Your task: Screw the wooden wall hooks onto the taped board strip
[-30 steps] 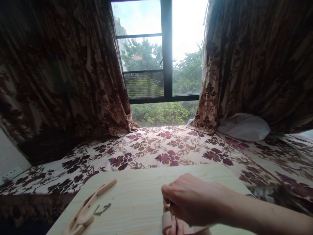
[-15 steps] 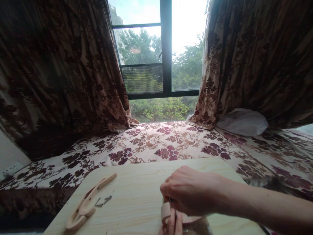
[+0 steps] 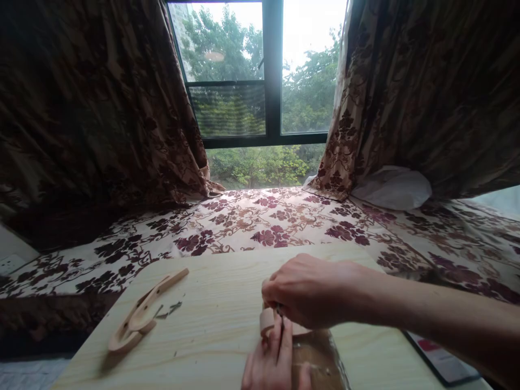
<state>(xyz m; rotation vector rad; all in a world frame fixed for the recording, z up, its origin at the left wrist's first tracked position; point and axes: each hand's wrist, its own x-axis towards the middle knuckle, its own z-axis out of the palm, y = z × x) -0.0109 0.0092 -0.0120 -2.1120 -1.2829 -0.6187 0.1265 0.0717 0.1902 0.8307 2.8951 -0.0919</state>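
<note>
My right hand [image 3: 306,290] is closed in a fist, low over the pale wooden board [image 3: 211,309]. A small dark metal piece [image 3: 279,310] shows beneath its fingers; its kind is mostly hidden. Just below, my left hand [image 3: 270,355] has its fingers together against a curved light wooden piece [image 3: 267,320], holding it down. Under both hands lies a brown, shiny-edged slab [image 3: 319,357], partly covered. On the left of the board are curved wooden pieces with holes [image 3: 142,311], beside several small metal bits [image 3: 173,309] that look like screws.
A flat dark-edged device [image 3: 442,357] with a lit screen lies by the board's right side, under my forearm. Floral cloth [image 3: 260,222] covers the ledge behind the board. A white plastic bag [image 3: 392,187] rests by the right curtain [image 3: 345,124].
My view has tilted down, so everything sits higher in the picture. More of my left hand, the brown slab and the device shows. My hands stay together at the same wooden piece.
</note>
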